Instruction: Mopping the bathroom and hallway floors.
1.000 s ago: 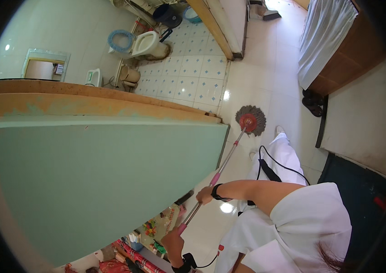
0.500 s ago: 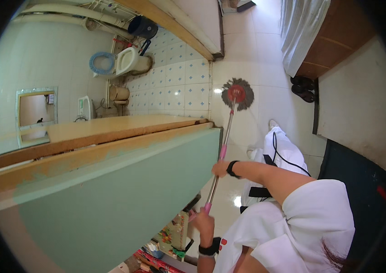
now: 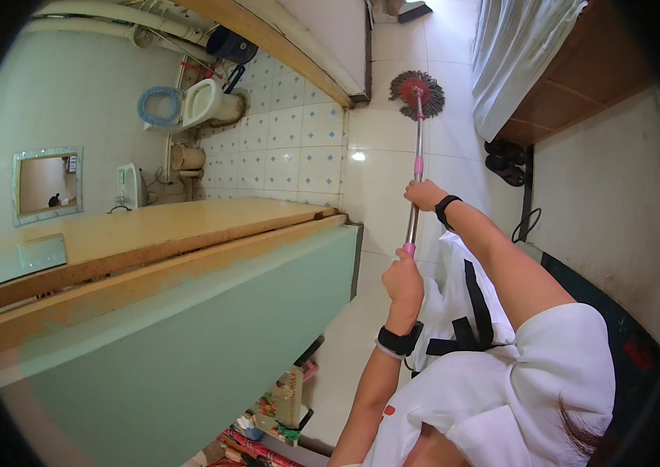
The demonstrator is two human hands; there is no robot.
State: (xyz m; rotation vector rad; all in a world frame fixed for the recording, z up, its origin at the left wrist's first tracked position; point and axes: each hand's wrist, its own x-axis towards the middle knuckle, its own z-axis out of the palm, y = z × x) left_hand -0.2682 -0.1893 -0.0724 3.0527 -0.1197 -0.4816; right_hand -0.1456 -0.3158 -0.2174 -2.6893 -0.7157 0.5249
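- Pink and silver, the mop handle (image 3: pixel 415 167) runs up the middle of our view, from our hands out to the mop head (image 3: pixel 418 90).
- We see that mop head, a red disc ringed with grey strands, lying flat on the pale floor tiles (image 3: pixel 380 194), just outside the bathroom doorway.
- Our left hand (image 3: pixel 403 280) is closed round the lower end of the handle, at its pink grip, with a black wristband (image 3: pixel 398 341) on that wrist.
- Our right hand (image 3: pixel 425 194) is wrapped round the metal shaft higher up, close below a pink collar, and it wears a black band too.
- We wear a white top (image 3: pixel 517 389) with black straps crossing the front.
- Beside us on the left stands a pale green door (image 3: pixel 174 342) with a wooden top edge.
- Beyond it we look into the bathroom, with blue-patterned tiles, a white toilet (image 3: pixel 205 101) with its blue seat raised, and a small mirror (image 3: pixel 45 185) on the wall.
- Well off to the right, a pair of dark shoes (image 3: pixel 503 159) sits near a white curtain (image 3: pixel 513 54) and a brown wooden panel.
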